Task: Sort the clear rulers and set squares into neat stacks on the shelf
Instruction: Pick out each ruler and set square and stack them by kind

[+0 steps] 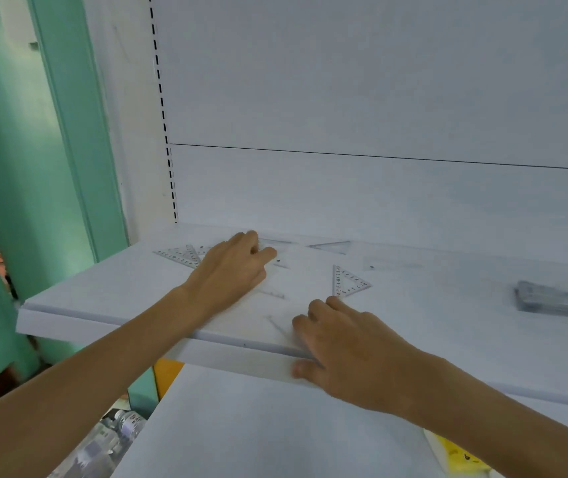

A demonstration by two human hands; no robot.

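Note:
Clear set squares and rulers lie scattered on the white shelf [103, 305]. My left hand [237, 267] rests on the shelf, its bent fingertips touching a clear ruler [280, 263] near the back. A pair of overlapping set squares [180, 255] lies just left of that hand. My right hand [344, 343] is at the shelf's front edge, fingers on top and thumb under the lip, pinching a faint clear piece [277, 326]. A small set square [346, 282] lies just beyond its fingertips. A neat stack of clear pieces [551, 300] sits at the far right.
Another set square [332, 246] and a clear ruler [389, 265] lie near the white back panel. A lower white shelf [258, 426] sits below, with bottles [117, 432] at its left and a yellow item [458, 453] at the right. A green door frame [68, 132] stands left.

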